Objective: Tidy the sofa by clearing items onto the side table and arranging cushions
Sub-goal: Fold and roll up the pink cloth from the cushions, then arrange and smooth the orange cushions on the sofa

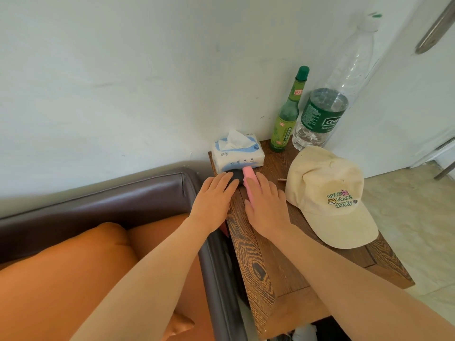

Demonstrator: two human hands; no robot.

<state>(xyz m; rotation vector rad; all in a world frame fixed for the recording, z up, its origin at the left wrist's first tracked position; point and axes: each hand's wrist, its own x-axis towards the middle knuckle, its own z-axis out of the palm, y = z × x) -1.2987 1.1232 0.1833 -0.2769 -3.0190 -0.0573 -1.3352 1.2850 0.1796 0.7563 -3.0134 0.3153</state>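
Now both hands lie flat on the wooden surface (283, 274) — left hand (213, 198) on a black object (235, 178), right hand (267, 207) covering a pink item (248, 179) — beside one tissue pack (237, 153) with a tissue poking out, two bottles and one cap (327, 195).

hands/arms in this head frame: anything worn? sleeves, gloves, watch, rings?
Nothing worn that shows. Both forearms are bare from the bottom edge of the frame up to the wrists, with no sleeves in view. The left hand and right hand have no gloves, and no watch, bracelet or ring is visible. Only the backs of the hands show, and the nails are mostly out of sight.
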